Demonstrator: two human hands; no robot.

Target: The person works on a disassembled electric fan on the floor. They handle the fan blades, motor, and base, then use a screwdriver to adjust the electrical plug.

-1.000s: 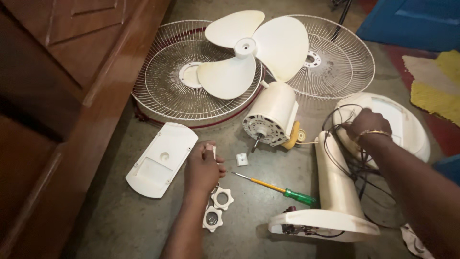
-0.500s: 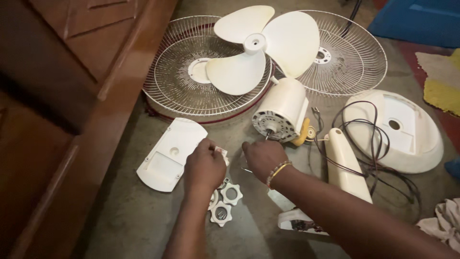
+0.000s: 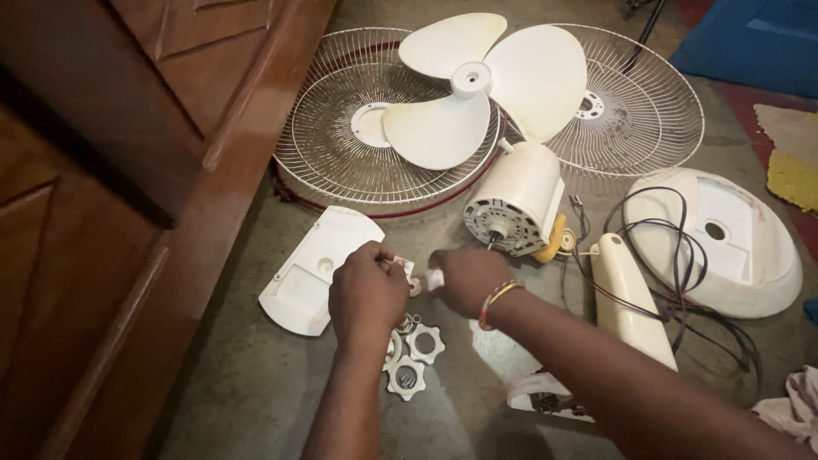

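Two white star-shaped nuts (image 3: 415, 358) lie nearest, set aside on the floor under the left hand (image 3: 368, 294), whose fingers pinch a small piece (image 3: 404, 267); the right hand (image 3: 467, 281) grips a small white part (image 3: 435, 278). Beyond: one motor (image 3: 515, 200), one three-bladed fan blade (image 3: 477, 89), two wire guards (image 3: 341, 145)

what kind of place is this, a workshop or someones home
Most likely a room in a home, with the work done on the bare floor. A carved wooden door stands at the left, a rug lies at the right, and both hands work among taken-apart fan parts, such as the blade.
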